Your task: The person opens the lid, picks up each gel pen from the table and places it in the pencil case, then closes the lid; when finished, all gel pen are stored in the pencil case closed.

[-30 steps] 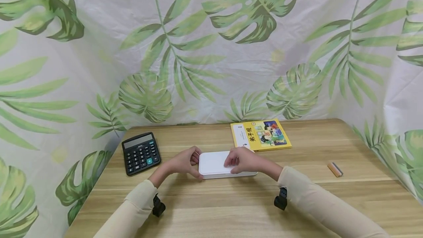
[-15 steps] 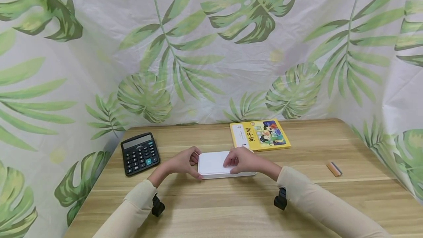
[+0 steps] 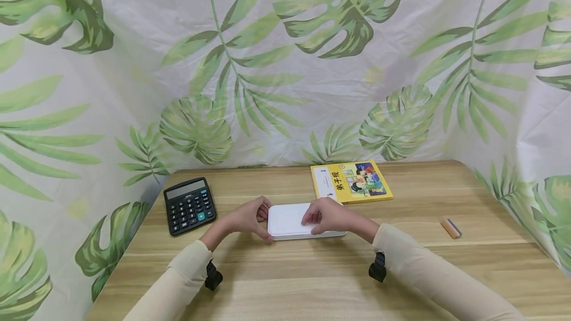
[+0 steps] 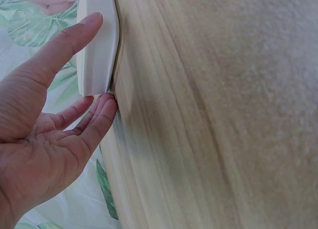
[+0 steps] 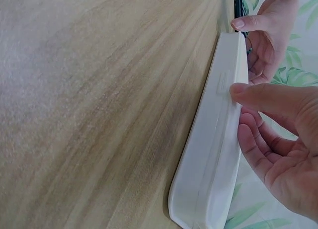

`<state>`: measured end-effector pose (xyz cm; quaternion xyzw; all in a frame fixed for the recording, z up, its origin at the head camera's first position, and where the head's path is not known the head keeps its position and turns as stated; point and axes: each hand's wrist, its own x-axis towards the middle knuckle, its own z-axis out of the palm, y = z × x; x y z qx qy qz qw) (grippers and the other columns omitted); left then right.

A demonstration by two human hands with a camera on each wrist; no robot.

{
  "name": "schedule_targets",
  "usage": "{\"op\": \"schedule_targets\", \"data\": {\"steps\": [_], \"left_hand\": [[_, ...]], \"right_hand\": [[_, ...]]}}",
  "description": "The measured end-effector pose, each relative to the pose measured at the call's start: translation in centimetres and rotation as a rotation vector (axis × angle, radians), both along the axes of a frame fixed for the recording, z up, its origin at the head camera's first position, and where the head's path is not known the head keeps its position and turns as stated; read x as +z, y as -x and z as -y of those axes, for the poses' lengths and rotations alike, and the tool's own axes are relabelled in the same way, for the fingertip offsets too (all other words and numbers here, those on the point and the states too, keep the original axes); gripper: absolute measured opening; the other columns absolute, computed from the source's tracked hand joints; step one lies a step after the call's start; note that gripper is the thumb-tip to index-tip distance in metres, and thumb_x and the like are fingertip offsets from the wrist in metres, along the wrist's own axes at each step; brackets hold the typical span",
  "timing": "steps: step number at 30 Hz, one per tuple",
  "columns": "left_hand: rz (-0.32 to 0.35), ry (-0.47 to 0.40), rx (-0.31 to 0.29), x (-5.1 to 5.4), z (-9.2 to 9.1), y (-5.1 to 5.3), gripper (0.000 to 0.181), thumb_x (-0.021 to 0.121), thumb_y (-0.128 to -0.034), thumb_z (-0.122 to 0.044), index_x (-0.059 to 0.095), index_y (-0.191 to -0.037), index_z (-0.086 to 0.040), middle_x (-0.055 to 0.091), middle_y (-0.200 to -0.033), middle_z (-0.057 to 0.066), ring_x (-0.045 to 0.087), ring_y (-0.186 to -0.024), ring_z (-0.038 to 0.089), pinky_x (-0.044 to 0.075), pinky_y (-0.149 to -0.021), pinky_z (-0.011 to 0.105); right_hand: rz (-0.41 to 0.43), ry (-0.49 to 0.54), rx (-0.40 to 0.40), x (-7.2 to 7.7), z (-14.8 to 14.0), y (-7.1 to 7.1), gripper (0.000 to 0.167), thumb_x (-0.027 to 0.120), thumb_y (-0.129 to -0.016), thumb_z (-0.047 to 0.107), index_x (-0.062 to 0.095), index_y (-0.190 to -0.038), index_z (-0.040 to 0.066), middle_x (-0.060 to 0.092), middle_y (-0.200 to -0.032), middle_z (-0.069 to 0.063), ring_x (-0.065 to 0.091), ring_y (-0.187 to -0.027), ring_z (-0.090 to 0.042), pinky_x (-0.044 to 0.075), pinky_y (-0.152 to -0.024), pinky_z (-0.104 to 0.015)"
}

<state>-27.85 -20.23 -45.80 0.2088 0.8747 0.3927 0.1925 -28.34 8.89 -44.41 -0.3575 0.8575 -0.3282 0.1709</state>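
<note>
A white plastic case (image 3: pixel 290 219) with rounded corners lies flat on the table, its lid down. At its left end is my left hand (image 3: pixel 251 218); in the left wrist view the thumb (image 4: pixel 74 42) lies along the front side and the fingertips (image 4: pixel 102 110) touch the end wall. My right hand (image 3: pixel 327 216) holds the case right of its middle. The right wrist view shows that thumb (image 5: pixel 253 92) at the front edge by a small raised catch (image 5: pixel 223 82), with the other fingers (image 5: pixel 256 139) curled against the lid. The inside of the case is hidden.
A black calculator (image 3: pixel 190 206) lies to the left on the wooden table (image 3: pixel 276 281). Behind the case is a yellow book (image 3: pixel 352 182), close to its back edge. A small striped eraser-like block (image 3: pixel 451 228) lies far right. Leaf-patterned cloth (image 3: pixel 285 88) hangs behind.
</note>
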Motion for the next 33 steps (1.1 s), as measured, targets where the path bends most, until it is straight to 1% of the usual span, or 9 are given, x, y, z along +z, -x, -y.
{"op": "schedule_targets", "data": {"steps": [8, 12, 18, 23, 27, 30, 33], "left_hand": [[0.011, 0.015, 0.003, -0.2, -0.4, 0.2, 0.076, 0.095, -0.0677, -0.010, 0.048, -0.126, 0.004, 0.058, -0.116, 0.014, 0.057, -0.107, 0.023, 0.050, -0.099, 0.041], [0.016, 0.016, 0.001, -0.3, -0.4, 0.3, 0.076, 0.095, -0.0678, -0.011, 0.049, -0.127, 0.003, 0.058, -0.116, 0.013, 0.057, -0.107, 0.023, 0.050, -0.099, 0.042], [0.018, 0.023, -0.003, -0.5, 0.0, 0.5, 0.076, 0.095, -0.0677, -0.009, 0.048, -0.126, 0.003, 0.059, -0.116, 0.014, 0.058, -0.108, 0.026, 0.050, -0.099, 0.043], [0.048, 0.035, -0.013, 0.0, 0.2, 0.5, 0.075, 0.093, -0.0710, -0.011, 0.048, -0.129, 0.003, 0.059, -0.118, 0.014, 0.058, -0.111, 0.028, 0.049, -0.101, 0.044], [0.058, 0.086, -0.023, 0.8, 0.4, 0.5, 0.075, 0.091, -0.0758, -0.018, 0.047, -0.134, 0.003, 0.061, -0.122, 0.015, 0.059, -0.114, 0.029, 0.049, -0.101, 0.044], [0.027, 0.124, -0.026, 1.5, 0.6, 0.6, 0.078, 0.088, -0.0796, -0.025, 0.046, -0.138, 0.004, 0.062, -0.124, 0.019, 0.061, -0.116, 0.032, 0.049, -0.101, 0.046], [-0.045, 0.145, -0.004, 2.0, 0.7, 0.9, 0.077, 0.084, -0.0844, -0.031, 0.046, -0.141, 0.005, 0.063, -0.126, 0.022, 0.061, -0.118, 0.035, 0.049, -0.102, 0.049]], "right_hand": [[-0.001, 0.010, -0.009, 0.0, -0.2, -0.2, 0.022, 0.084, -0.080, 0.001, 0.079, -0.100, 0.007, 0.068, -0.091, -0.002, 0.059, -0.084, -0.012, 0.051, -0.075, -0.021], [-0.007, 0.018, -0.013, -0.2, -0.3, -0.4, 0.022, 0.083, -0.080, 0.001, 0.079, -0.101, 0.006, 0.067, -0.091, -0.002, 0.059, -0.084, -0.012, 0.050, -0.075, -0.022], [-0.018, 0.017, 0.008, -0.5, -0.1, -0.3, 0.023, 0.083, -0.082, 0.005, 0.079, -0.104, 0.006, 0.068, -0.094, -0.003, 0.059, -0.085, -0.010, 0.051, -0.077, -0.021], [-0.017, 0.014, 0.016, -0.3, -0.1, -0.2, 0.024, 0.082, -0.083, 0.006, 0.078, -0.106, 0.006, 0.070, -0.096, -0.002, 0.061, -0.087, -0.009, 0.052, -0.079, -0.022], [-0.018, 0.024, 0.022, 0.0, 0.0, 0.0, 0.025, 0.080, -0.086, 0.008, 0.077, -0.111, 0.006, 0.073, -0.102, -0.004, 0.065, -0.091, -0.012, 0.053, -0.080, -0.023], [-0.055, 0.048, 0.012, 0.5, -0.2, 0.3, 0.025, 0.078, -0.089, 0.010, 0.075, -0.114, 0.006, 0.074, -0.108, -0.007, 0.067, -0.093, -0.014, 0.055, -0.081, -0.025], [-0.102, 0.090, -0.022, 1.1, -0.8, 0.7, 0.025, 0.075, -0.092, 0.011, 0.074, -0.116, 0.005, 0.073, -0.111, -0.011, 0.067, -0.094, -0.014, 0.054, -0.082, -0.024]]}}
